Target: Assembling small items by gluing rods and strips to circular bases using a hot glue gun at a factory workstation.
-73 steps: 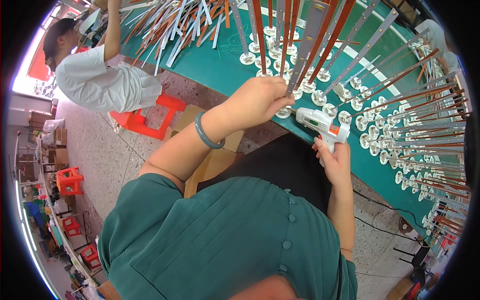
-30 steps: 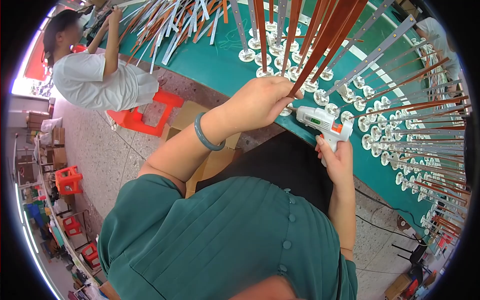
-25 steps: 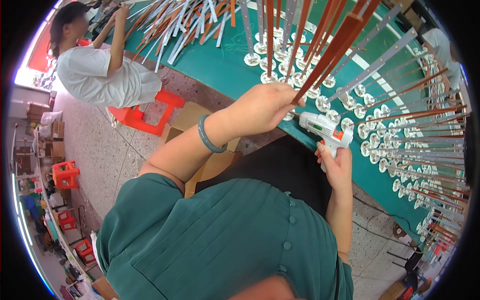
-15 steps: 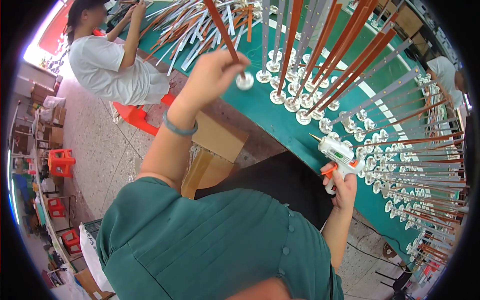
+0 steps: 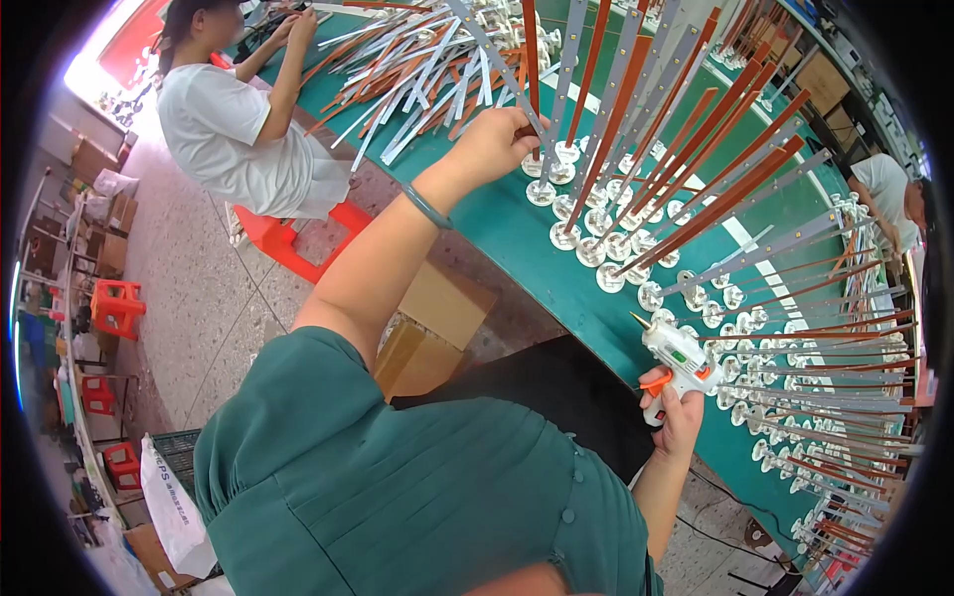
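My left hand (image 5: 499, 145) is closed, fingertips pinched at the lower end of a grey LED strip (image 5: 494, 58) that slants up to the left. Whether that strip has a base is hidden by the fingers. Right beside the fingers, a brown strip (image 5: 532, 70) stands upright among the white round bases (image 5: 541, 193). Lower on the right, my right hand (image 5: 678, 417) grips a white hot glue gun (image 5: 680, 356) with an orange trigger. Its nozzle points up and left, toward the nearest bases, apart from them.
Rows of grey and brown strips on white bases crowd the green table (image 5: 507, 243). A heap of loose strips (image 5: 427, 74) lies at the far left. A person in white (image 5: 243, 139) sits beyond, on a red stool (image 5: 288, 243). A cardboard box (image 5: 437, 318) stands below the table edge.
My left hand has moved right, into the standing strips. The brown strip with a white base has left it and a grey strip is at its fingers. My right hand keeps the glue gun.
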Demonstrator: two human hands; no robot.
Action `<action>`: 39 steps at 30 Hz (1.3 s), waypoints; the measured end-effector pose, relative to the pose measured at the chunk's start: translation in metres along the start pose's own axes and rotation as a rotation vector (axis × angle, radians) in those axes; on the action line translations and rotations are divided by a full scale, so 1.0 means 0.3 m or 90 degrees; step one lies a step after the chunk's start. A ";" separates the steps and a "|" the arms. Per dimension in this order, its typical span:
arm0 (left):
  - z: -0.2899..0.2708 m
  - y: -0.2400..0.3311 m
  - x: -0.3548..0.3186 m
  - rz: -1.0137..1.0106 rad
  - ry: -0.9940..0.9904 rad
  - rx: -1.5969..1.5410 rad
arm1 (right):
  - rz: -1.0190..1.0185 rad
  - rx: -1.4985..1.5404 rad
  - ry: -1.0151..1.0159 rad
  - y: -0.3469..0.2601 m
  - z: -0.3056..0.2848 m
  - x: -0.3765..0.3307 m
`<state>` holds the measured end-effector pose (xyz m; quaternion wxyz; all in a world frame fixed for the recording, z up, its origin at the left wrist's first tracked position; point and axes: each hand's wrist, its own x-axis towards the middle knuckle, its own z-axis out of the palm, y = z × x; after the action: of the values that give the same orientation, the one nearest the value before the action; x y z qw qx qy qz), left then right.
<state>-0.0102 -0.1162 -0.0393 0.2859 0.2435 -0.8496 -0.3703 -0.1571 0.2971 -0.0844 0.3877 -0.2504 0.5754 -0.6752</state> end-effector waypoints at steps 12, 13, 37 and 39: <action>-0.008 -0.023 0.028 0.022 0.001 0.036 | -0.001 0.017 -0.001 0.000 0.002 0.004; -0.004 -0.031 0.028 0.020 0.002 0.037 | 0.000 0.017 -0.003 0.000 0.002 0.007; -0.123 -0.066 0.031 0.051 0.128 0.055 | -0.005 0.023 0.005 -0.005 0.006 0.011; -0.173 -0.043 0.048 0.012 0.158 0.007 | -0.009 0.031 0.005 -0.002 0.002 0.009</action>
<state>0.0168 -0.1585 -0.0158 0.3909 0.2813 -0.8118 -0.3301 -0.1585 0.2947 -0.0840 0.3867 -0.2425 0.5584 -0.6927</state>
